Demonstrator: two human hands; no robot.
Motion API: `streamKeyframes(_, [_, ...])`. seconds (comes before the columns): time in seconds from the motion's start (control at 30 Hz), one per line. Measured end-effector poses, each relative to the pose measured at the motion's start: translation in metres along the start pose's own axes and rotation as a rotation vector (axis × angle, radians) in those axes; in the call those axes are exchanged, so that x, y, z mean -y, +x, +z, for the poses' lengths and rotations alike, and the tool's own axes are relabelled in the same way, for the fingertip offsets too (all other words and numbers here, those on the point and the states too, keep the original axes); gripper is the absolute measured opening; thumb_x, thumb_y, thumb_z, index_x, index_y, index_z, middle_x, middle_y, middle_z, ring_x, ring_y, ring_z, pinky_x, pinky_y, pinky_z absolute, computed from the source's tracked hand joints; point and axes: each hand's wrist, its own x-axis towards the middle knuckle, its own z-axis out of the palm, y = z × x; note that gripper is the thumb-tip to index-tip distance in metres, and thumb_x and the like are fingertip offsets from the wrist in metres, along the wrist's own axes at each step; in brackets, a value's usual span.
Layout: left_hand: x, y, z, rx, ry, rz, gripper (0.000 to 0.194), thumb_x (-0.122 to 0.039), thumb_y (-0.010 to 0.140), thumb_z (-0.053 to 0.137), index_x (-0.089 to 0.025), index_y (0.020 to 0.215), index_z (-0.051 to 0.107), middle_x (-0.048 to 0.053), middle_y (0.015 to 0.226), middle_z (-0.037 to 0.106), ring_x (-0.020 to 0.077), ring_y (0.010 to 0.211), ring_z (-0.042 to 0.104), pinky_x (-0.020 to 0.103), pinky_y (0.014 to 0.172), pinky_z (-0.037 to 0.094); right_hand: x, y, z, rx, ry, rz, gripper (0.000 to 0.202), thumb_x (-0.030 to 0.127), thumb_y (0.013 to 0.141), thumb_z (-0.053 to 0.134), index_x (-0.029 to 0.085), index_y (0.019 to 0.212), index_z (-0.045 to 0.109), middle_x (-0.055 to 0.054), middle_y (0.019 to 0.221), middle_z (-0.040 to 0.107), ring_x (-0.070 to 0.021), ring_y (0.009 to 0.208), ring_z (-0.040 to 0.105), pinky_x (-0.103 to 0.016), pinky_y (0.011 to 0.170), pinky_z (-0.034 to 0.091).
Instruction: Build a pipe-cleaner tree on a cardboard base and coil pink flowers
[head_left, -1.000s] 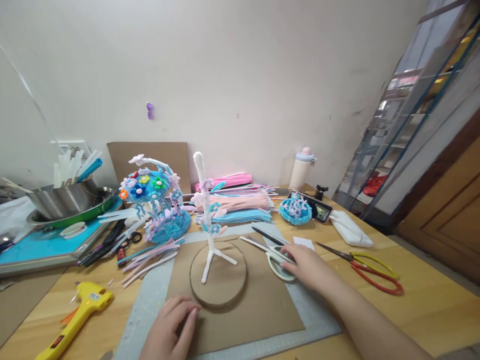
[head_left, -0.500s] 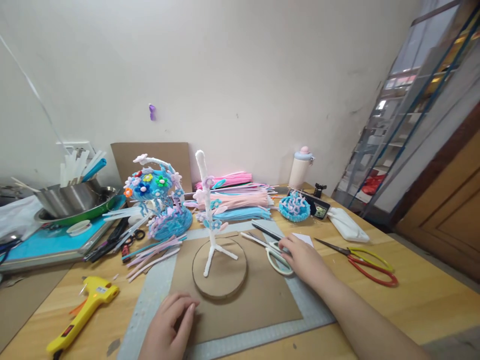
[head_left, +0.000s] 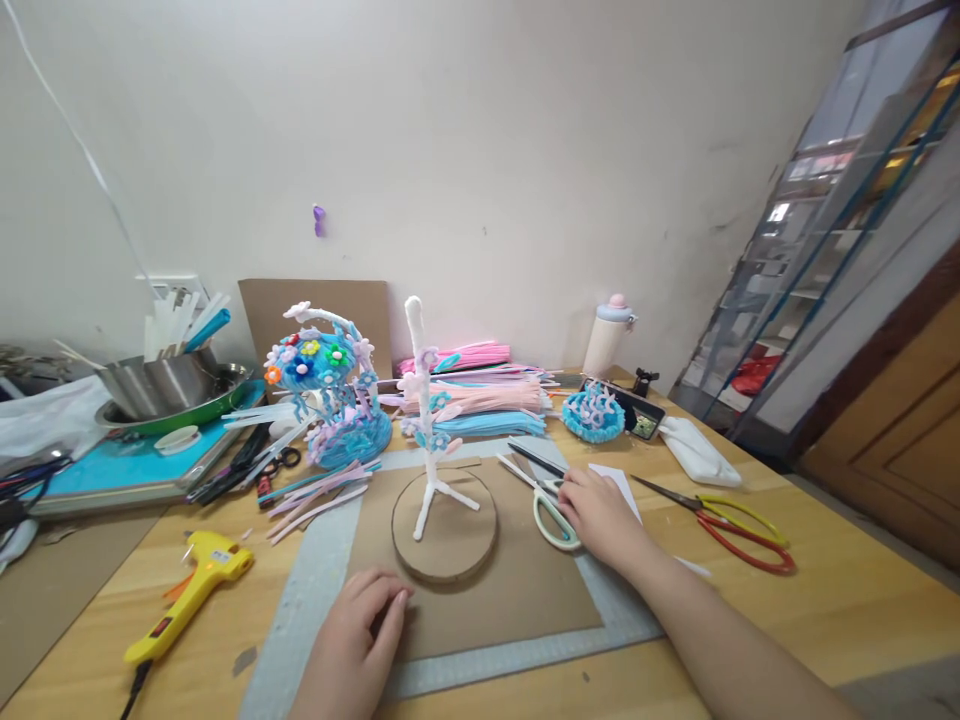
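The right hand [head_left: 600, 515] lies flat on the scissors [head_left: 551, 505]; the left hand [head_left: 358, 640] presses the cardboard [head_left: 517, 590]. A bump could tip the white tree [head_left: 427, 440].

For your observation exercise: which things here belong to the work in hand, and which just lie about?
In hand:
right hand on pale green scissors
left hand by cardboard disc
white stem

Lying about:
red-yellow scissors
glue gun
bottle
steel bowl

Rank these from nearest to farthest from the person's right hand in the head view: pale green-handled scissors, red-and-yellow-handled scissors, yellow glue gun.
1. Pale green-handled scissors, touching the right hand, on its left.
2. Red-and-yellow-handled scissors, to its right on the wooden table.
3. Yellow glue gun, far left.
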Motion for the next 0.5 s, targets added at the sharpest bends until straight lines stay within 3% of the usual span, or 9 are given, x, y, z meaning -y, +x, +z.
streamKeyframes(0.2, [0.001,-0.002,0.002,-0.007,0.031,0.03,0.028,-0.035,0.093,0.038,-0.023,0.085,0.062,0.006,0.095,0.063,0.0198,0.093,0.058,0.032,0.083,0.047,-0.01,-0.001,-0.015,-0.05,0.077,0.111,0.022,0.021,0.092,0.035,0.019,0.083,0.054,-0.003,0.073,0.062,-0.0178,0.068,0.058,-0.026,0.06,0.035])
streamKeyframes(0.27, [0.002,-0.005,0.002,-0.065,0.078,0.064,0.025,-0.032,0.092,0.039,-0.023,0.092,0.063,0.006,0.097,0.064,0.0201,0.093,0.059,0.032,0.081,0.049,-0.002,-0.007,-0.025,-0.066,0.104,0.108,0.022,0.027,0.094,0.033,0.021,0.088,0.054,-0.003,0.076,0.064,-0.0177,0.068,0.059,-0.026,0.058,0.036])
streamKeyframes(0.33, [-0.002,-0.008,0.001,-0.204,0.166,0.144,0.023,-0.027,0.09,0.043,-0.023,0.104,0.061,0.007,0.103,0.064,0.0212,0.098,0.059,0.033,0.083,0.049,0.016,-0.017,-0.037,-0.078,0.128,0.042,0.021,0.032,0.094,0.037,0.023,0.093,0.055,-0.002,0.085,0.065,-0.0179,0.076,0.06,-0.026,0.064,0.037])
streamKeyframes(0.4, [-0.013,-0.01,0.0,-0.343,0.296,0.286,0.031,-0.022,0.086,0.048,-0.025,0.116,0.056,0.008,0.11,0.063,0.0228,0.104,0.057,0.035,0.089,0.045,0.044,-0.031,-0.046,-0.097,0.174,-0.148,0.021,0.028,0.094,0.036,0.024,0.097,0.057,-0.004,0.089,0.065,-0.0187,0.082,0.059,-0.027,0.068,0.037])
streamKeyframes(0.5, [-0.035,-0.007,0.003,-0.394,0.486,0.518,0.044,-0.024,0.082,0.056,-0.026,0.125,0.05,0.008,0.114,0.064,0.0246,0.106,0.058,0.036,0.092,0.042,0.089,-0.05,-0.049,-0.046,0.207,-0.358,0.022,0.021,0.094,0.036,0.023,0.087,0.057,-0.001,0.075,0.061,-0.0162,0.07,0.055,-0.027,0.061,0.033])
